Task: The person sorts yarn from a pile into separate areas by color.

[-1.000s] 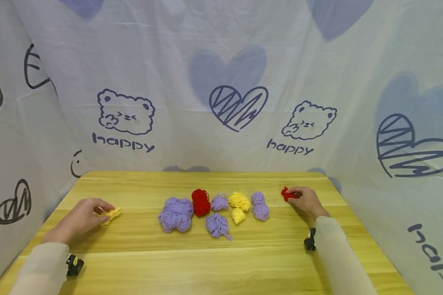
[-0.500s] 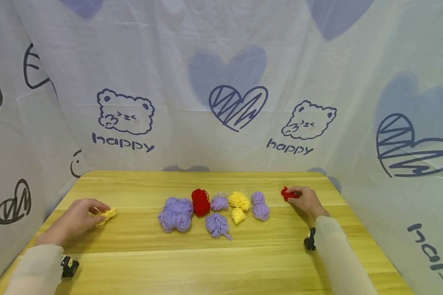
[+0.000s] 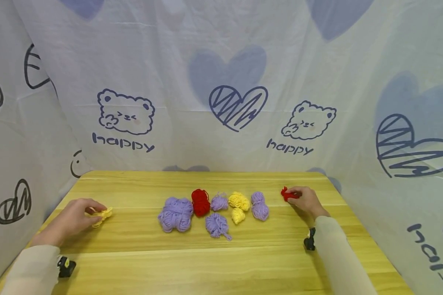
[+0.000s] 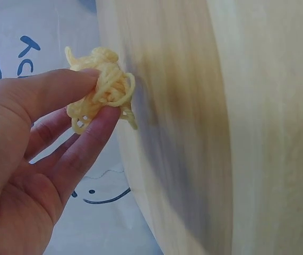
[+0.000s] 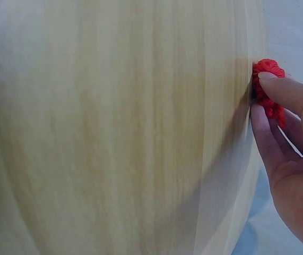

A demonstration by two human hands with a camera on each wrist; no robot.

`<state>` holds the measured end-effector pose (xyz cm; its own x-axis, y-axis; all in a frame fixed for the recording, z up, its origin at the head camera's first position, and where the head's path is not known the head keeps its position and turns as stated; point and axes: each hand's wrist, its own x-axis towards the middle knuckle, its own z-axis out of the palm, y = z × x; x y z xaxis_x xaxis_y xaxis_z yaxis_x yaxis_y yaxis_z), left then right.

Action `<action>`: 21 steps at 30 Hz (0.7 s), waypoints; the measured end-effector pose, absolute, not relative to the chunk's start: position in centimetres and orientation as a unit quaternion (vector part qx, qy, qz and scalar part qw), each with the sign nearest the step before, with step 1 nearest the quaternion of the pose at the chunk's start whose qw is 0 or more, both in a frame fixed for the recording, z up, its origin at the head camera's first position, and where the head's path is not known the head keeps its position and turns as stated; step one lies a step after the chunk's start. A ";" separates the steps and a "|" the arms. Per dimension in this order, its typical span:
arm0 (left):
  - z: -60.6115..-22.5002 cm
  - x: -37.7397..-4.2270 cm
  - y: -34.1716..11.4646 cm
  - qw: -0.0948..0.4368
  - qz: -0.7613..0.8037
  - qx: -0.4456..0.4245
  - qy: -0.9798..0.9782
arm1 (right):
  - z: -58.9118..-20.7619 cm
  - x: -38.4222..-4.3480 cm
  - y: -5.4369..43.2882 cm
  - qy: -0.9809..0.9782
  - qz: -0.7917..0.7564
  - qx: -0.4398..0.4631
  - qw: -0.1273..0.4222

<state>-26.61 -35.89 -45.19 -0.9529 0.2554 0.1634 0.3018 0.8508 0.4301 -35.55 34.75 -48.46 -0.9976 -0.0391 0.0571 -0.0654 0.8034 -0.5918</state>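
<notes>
Where left grip (image 3: 71,217) pinches, yarn (image 4: 111,85) protrudes.

The left hand (image 3: 74,216) covers part of the yellow yarn (image 4: 107,87), the right hand (image 3: 309,201) part of the red bundle (image 5: 270,67). The left sleeve (image 3: 31,268), right sleeve (image 3: 342,254) and tabletop (image 3: 192,270) run off the head view's near edge. Near-right lettering (image 3: 433,254) is cut off; the left wrist's black device (image 3: 67,267) is too small to identify.

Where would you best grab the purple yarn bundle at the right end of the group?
Probably pinch the purple yarn bundle across its narrow waist, coming from the right: it bulges at both ends, and the larger yellow ball lies close on its left.
</notes>
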 end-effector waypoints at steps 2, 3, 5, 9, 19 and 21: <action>-45.2 -26.6 -36.0 0.053 -0.229 -0.144 -0.961 | -48.5 -35.5 34.8 -0.950 0.311 0.028 0.021; -45.2 -26.6 -36.0 0.053 -0.228 -0.144 -0.962 | -48.5 -35.5 34.8 -0.950 0.311 0.029 0.020; -45.3 -26.6 -36.1 0.052 -0.228 -0.144 -0.962 | -48.5 -35.5 34.8 -0.950 0.312 0.026 0.021; -45.4 -26.7 -36.4 0.047 -0.228 -0.144 -0.962 | -48.6 -35.5 34.8 -0.950 0.310 0.028 0.022; -46.0 -26.7 -36.7 0.043 -0.230 -0.148 -0.961 | -48.5 -35.5 34.7 -0.951 0.307 0.033 0.024; -46.0 -26.7 -36.7 0.044 -0.232 -0.150 -0.960 | -48.5 -35.4 34.7 -0.951 0.307 0.033 0.025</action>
<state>-26.67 -36.67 -46.02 -0.9511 0.2682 0.1534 0.3087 0.8473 0.4322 -35.44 34.73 -48.50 -0.9966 -0.0479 0.0671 -0.0781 0.8095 -0.5819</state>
